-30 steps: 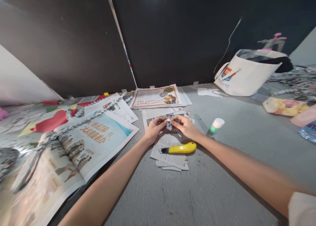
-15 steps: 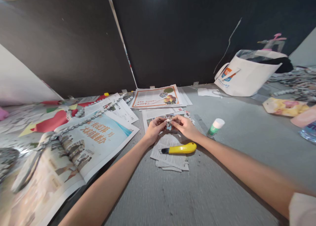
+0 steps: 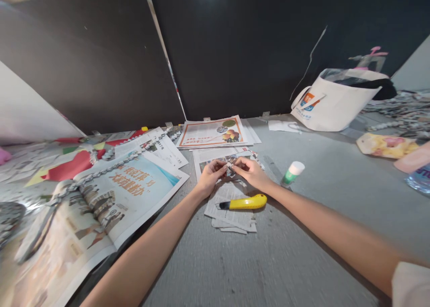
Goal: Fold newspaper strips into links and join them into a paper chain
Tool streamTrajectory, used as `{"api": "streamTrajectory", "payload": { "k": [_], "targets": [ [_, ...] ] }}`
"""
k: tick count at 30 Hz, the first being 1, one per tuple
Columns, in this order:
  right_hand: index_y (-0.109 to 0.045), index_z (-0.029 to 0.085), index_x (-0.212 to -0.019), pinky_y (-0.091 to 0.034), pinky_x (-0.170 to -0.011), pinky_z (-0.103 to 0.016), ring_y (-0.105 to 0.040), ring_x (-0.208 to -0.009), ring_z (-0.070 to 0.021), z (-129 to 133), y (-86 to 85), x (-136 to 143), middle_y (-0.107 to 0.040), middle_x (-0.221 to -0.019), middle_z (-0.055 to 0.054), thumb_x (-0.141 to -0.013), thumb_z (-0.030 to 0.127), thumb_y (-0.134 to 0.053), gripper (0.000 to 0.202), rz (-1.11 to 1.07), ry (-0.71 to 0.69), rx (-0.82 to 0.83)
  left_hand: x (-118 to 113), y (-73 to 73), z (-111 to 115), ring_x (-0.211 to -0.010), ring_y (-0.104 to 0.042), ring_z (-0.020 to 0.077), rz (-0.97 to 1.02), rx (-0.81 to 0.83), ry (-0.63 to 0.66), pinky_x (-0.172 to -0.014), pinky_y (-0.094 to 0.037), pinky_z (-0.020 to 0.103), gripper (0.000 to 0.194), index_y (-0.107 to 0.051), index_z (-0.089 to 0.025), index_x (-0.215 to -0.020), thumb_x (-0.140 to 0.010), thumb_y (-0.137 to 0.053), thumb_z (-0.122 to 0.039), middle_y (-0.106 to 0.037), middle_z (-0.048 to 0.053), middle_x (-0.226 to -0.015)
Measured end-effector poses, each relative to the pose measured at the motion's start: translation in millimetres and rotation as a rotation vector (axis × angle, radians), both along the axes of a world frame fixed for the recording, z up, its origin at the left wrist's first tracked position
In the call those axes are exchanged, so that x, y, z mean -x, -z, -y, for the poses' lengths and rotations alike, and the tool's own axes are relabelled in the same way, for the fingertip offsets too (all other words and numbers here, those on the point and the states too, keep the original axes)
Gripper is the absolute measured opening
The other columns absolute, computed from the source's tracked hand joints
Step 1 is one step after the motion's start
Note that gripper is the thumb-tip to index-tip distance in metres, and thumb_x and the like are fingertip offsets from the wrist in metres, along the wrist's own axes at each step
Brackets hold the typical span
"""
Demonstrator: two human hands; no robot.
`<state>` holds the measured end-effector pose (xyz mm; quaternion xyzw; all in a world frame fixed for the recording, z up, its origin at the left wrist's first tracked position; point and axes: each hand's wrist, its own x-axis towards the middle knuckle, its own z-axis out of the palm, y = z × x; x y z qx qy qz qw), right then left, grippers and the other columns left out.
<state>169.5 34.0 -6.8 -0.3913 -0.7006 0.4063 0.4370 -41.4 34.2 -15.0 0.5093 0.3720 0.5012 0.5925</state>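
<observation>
Between the fingertips of both hands is a small piece of folded printed paper (image 3: 230, 164). My left hand (image 3: 211, 176) pinches it from the left and my right hand (image 3: 252, 173) from the right, so much of it is hidden. Just below them a yellow utility knife (image 3: 247, 202) lies across some cut newspaper pieces (image 3: 231, 224). A glue stick with a white cap (image 3: 293, 172) stands upright beside my right wrist. Behind the fingers lie printed sheets (image 3: 201, 157) flat on the grey table (image 3: 208, 271).
An open magazine (image 3: 134, 199) with a folded-paper chain (image 3: 110, 168) across it covers the left side. Farther back lie a stack of printed pages (image 3: 201, 134) and red paper (image 3: 69, 164). At the right are a white bag (image 3: 342, 105) and a yellow floral packet (image 3: 386, 145).
My fingers have shifted very slightly around the small paper piece, still pinching it. Everything else stays where it was apart from a slight camera movement.
</observation>
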Motion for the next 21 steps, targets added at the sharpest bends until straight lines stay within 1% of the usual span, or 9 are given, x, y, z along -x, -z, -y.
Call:
{"api": "streamTrajectory", "payload": {
  "k": [12, 18, 21],
  "targets": [
    [-0.062, 0.026, -0.086, -0.052, -0.082, -0.037, -0.066, -0.086, -0.0233, -1.5, 2.6, -1.7, -0.070, -0.089, -0.004, -0.104, 0.057, -0.071, 0.037, 0.021, -0.002, -0.060, 1.0, -3.2, 2.6, -0.068, -0.057, 0.0104, -0.013, -0.006, 0.001, -0.067, -0.047, 0.024, 0.056, -0.070, -0.018, -0.096, -0.073, -0.100, -0.060, -0.065, -0.002, -0.076],
    [-0.060, 0.026, -0.084, -0.051, -0.082, -0.038, -0.066, -0.086, -0.0238, -3.8, 7.0, -1.9, -0.069, -0.088, -0.004, -0.104, 0.055, -0.071, 0.037, 0.029, 0.007, -0.093, -1.4, -3.2, 3.6, -0.067, -0.056, 0.0104, -0.051, -0.067, -0.004, -0.064, -0.048, 0.024, 0.054, -0.069, -0.018, -0.096, -0.077, -0.098, -0.060, -0.064, -0.002, -0.075],
    [-0.061, 0.026, -0.083, -0.052, -0.083, -0.039, -0.067, -0.088, -0.0243, -4.8, 7.9, -1.9, -0.069, -0.090, -0.004, -0.105, 0.055, -0.070, 0.037, 0.037, 0.008, -0.107, -2.3, -1.8, 4.2, -0.066, -0.056, 0.0104, -0.097, -0.119, -0.020, -0.063, -0.048, 0.024, 0.053, -0.070, -0.018, -0.100, -0.081, -0.095, -0.060, -0.064, -0.002, -0.075]
  ]
}}
